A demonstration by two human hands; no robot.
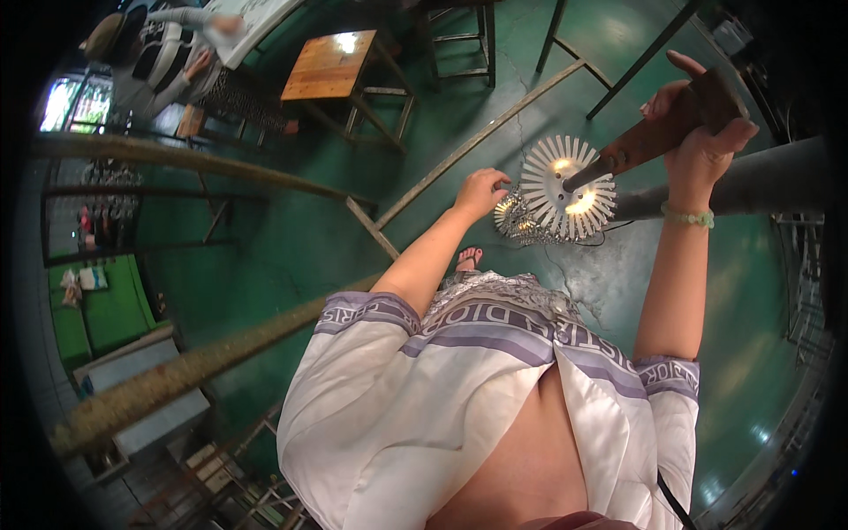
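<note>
A round metal disc (pixel 543 181) with radial slots all round its edge is mounted on a dark spindle in front of me. My left hand (pixel 481 193) is beside the disc's left edge, fingers curled together; whatever they hold, if anything, is too small to make out. Just below those fingertips hangs a bunch of small shiny metal pieces (pixel 527 231), partly behind the disc. My right hand (pixel 707 141) wraps round the outer end of a rusty brown metal bar (pixel 649 141), which slopes down to the spindle. A pale green bead bracelet circles my right wrist.
A thick dark pipe (pixel 764 184) runs behind my right wrist. Wooden-topped stool (pixel 331 66) and metal frames stand on the green floor (pixel 283 238) ahead. Long rails (pixel 203 371) cross at my left. Another person (pixel 168 75) sits at a white table (pixel 261 22), far left.
</note>
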